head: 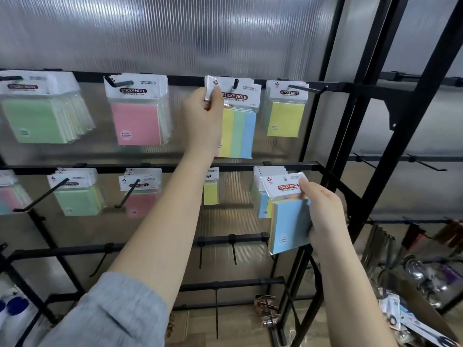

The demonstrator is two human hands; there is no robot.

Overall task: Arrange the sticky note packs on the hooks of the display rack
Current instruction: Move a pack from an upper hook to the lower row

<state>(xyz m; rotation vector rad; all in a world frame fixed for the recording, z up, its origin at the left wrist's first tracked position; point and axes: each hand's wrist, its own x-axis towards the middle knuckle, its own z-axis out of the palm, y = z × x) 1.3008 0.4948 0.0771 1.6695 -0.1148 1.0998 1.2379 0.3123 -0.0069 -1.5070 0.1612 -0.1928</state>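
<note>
Left hand (203, 116) pinches striped pack (238, 126) by its stiff header card; right hand (323, 211) grips light blue pack (288, 221).

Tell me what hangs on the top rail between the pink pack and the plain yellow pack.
In the head view, the striped pack hangs there on a hook; the left hand pinches its header corner.

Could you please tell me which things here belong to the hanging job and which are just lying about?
Job: striped pack pinched by left hand; blue pack held by right hand; hook.
Lying about: scissors pack; metal lamp.
</note>
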